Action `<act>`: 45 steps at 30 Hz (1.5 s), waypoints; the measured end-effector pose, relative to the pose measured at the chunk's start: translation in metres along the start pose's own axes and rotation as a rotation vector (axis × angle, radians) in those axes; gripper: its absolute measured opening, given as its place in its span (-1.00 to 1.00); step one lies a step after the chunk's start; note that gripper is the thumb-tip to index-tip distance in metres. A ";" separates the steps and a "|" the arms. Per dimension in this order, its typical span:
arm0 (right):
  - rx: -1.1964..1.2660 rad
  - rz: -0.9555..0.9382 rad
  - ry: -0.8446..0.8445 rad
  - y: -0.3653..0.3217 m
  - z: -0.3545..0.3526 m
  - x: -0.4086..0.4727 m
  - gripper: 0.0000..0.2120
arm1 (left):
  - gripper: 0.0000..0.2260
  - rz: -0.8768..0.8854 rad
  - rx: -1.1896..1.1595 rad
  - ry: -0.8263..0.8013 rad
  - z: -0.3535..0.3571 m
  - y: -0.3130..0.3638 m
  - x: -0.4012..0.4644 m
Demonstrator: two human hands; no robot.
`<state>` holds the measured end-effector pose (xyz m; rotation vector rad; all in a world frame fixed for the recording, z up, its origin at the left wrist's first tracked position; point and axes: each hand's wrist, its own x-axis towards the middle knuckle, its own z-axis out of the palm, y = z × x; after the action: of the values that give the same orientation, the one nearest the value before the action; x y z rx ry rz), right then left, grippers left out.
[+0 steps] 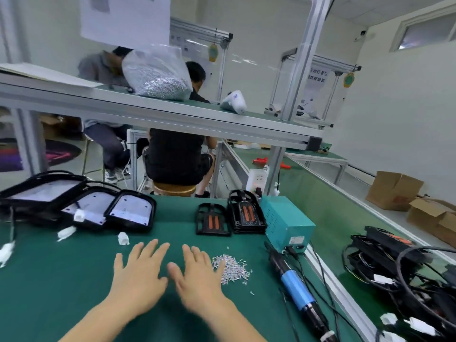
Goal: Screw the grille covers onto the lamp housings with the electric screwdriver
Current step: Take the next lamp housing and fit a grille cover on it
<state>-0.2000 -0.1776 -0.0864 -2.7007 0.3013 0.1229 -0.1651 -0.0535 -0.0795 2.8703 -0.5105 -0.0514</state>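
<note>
Grille covers (213, 220): black moulded lattice frames with orange strips showing through the middle; one lies flat, a small stack (245, 213) stands just beside it against the teal power box (286, 222), both beyond the screw pile (232, 269). Lamp housings (132, 213): black-rimmed shells, pale inner plates face up, overlapping in a row far left of the screw pile, white connectors trailing; likely staged open side up to receive covers. Electric screwdriver (296, 290): blue-banded, lying on the green mat (61, 280) right of the screw pile, untouched, cable toward the box. Left hand (138, 275) and right hand (197, 277): both flat, fingers spread, gripping nothing, resting left of the screw pile, the right touching its edge. No cover fitted yet, by appearance.
</note>
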 end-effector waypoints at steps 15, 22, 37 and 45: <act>-0.056 -0.088 0.004 -0.050 0.042 0.037 -0.44 | -0.49 -0.143 -0.073 0.138 0.043 -0.081 -0.004; -0.078 -0.149 0.135 -0.064 0.046 0.062 -0.44 | -0.55 -0.129 -0.097 0.203 0.052 -0.083 -0.006; -0.089 -0.269 0.088 -0.118 0.031 0.125 -0.55 | -0.61 -0.192 -0.117 0.842 -0.031 -0.170 0.037; -0.015 -0.285 0.110 -0.123 0.033 0.125 -0.50 | -0.57 -0.264 0.370 0.492 -0.073 -0.243 0.098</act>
<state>-0.0514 -0.0785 -0.0837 -2.7362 -0.0552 -0.1082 0.0140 0.1507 -0.0626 3.1134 -0.0438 0.7591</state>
